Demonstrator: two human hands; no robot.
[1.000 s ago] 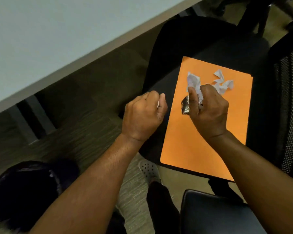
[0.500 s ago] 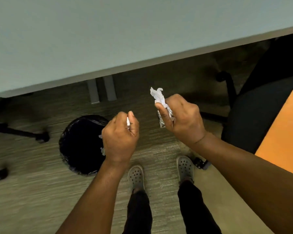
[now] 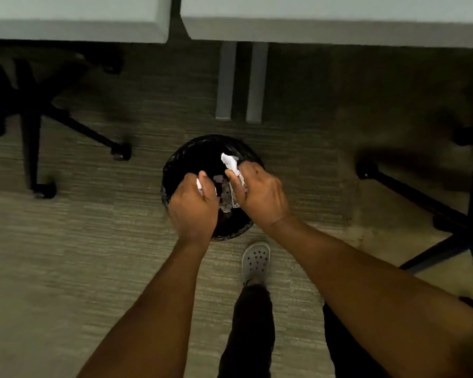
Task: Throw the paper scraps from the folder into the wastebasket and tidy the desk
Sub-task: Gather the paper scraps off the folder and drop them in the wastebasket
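Observation:
A round black wastebasket [image 3: 175, 162] with a dark liner stands on the carpet below the desk edge. Both my hands hover right over its opening. My left hand [image 3: 193, 205] is closed around small white paper scraps [image 3: 199, 184] that peek out between thumb and fingers. My right hand [image 3: 260, 193] grips crumpled white paper scraps [image 3: 230, 162] sticking up from the fist, plus a shiny foil-like bit under the fingers. A few pale scraps lie inside the basket. The orange folder is out of view.
Two grey desk tops [image 3: 74, 17] run along the top, with two grey legs [image 3: 225, 80] between them. Black chair bases with casters stand at the left [image 3: 120, 151] and right [image 3: 366, 170]. My grey shoe [image 3: 256, 260] is just before the basket.
I have turned from the orange folder on the chair to the wastebasket. Both hands, still holding scraps, have moved from beside the basket to directly above its opening.

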